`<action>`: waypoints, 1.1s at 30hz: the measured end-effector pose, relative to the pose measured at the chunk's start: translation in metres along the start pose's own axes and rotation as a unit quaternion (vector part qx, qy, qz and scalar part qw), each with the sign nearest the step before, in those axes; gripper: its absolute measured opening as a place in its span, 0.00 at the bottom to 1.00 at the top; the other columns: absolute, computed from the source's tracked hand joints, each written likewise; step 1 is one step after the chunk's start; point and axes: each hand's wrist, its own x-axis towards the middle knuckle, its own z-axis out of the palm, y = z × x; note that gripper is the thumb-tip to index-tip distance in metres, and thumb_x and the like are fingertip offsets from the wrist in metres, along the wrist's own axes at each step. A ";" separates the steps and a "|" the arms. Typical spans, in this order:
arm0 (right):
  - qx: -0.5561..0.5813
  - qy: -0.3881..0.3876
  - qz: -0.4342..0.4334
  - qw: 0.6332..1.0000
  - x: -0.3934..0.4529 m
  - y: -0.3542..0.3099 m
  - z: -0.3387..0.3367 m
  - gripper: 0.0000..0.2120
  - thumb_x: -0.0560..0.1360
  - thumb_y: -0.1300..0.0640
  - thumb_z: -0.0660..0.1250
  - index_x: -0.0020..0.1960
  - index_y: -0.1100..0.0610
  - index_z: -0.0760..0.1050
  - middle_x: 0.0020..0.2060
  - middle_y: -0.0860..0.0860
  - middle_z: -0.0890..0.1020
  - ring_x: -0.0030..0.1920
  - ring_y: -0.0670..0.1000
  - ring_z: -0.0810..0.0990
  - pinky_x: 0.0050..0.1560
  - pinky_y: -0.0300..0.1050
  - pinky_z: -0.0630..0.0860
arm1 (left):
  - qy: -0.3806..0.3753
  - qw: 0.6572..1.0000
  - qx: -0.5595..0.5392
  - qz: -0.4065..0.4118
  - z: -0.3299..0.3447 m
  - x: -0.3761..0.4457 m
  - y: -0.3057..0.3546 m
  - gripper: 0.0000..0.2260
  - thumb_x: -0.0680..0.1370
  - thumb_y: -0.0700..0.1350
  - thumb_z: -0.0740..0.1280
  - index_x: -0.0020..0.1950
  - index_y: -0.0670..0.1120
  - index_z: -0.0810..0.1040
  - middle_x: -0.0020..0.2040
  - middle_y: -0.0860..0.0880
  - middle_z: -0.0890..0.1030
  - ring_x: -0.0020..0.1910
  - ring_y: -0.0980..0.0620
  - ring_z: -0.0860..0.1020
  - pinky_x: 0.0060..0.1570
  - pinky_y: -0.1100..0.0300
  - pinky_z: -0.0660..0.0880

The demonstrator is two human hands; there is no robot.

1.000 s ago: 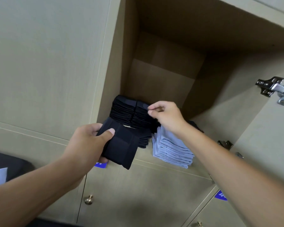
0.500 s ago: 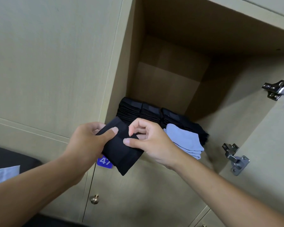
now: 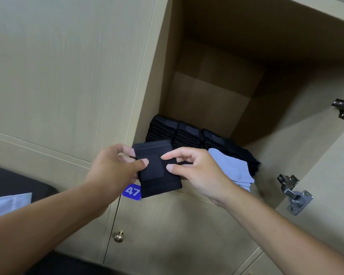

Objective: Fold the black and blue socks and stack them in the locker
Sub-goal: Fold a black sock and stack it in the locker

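**At the open locker mouth, two hands hold one folded black sock**

Far left and low, a dark padded surface carries a pale blue-white sheet, cut off by the picture's edge. Above it stands a closed pale wood-grain cabinet door.

Moving right, the left hand reaches up from a bare forearm. Its thumb lies across the front of a flat, folded black fabric sock and its fingers curl behind the sock's left edge, so the sock is pinched at that side. The sock juts out to the right of this grip, held in the air just in front of the locker's bottom edge. Its lower corner partly covers a small blue number tag reading 47. Below the tag, a round brass knob sits on a lower door.

The right hand meets the sock from the other side. Its thumb tip and forefinger tip rest on the sock's front face, near the middle and right; the other fingers are loosely bent behind. The sock spans the space between the two hands.

Behind the hands, the open beige wooden locker holds three side-by-side stacks of folded black socks on its floor. Just right of them, at the front, lies a stack of folded light blue socks, partly hidden by the right wrist.

Far right, two metal door hinges are fixed to the open door.
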 end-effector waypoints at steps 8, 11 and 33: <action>0.112 0.061 0.045 0.991 0.031 0.000 -0.022 0.10 0.75 0.64 0.73 0.52 0.51 0.87 0.45 0.53 0.78 0.48 0.49 0.80 0.53 0.45 0.78 | -0.028 0.973 0.196 0.116 0.000 -0.005 0.000 0.09 0.79 0.39 0.66 0.43 0.51 0.80 0.37 0.52 0.85 0.37 0.53 0.84 0.27 0.67 0.72; 0.142 0.102 0.052 0.983 0.057 0.004 -0.023 0.11 0.76 0.67 0.72 0.52 0.54 0.86 0.44 0.52 0.78 0.48 0.52 0.80 0.52 0.45 0.79 | -0.038 0.962 0.232 0.137 -0.001 -0.008 0.000 0.08 0.79 0.43 0.66 0.42 0.53 0.80 0.37 0.56 0.83 0.38 0.51 0.84 0.30 0.60 0.73; 0.171 0.167 0.156 0.958 0.210 0.013 -0.027 0.15 0.79 0.73 0.63 0.56 0.57 0.79 0.55 0.57 0.79 0.53 0.51 0.78 0.33 0.37 0.75 | -0.053 0.944 0.286 0.156 -0.024 0.002 -0.007 0.06 0.78 0.46 0.66 0.42 0.55 0.79 0.40 0.57 0.83 0.38 0.52 0.84 0.27 0.64 0.69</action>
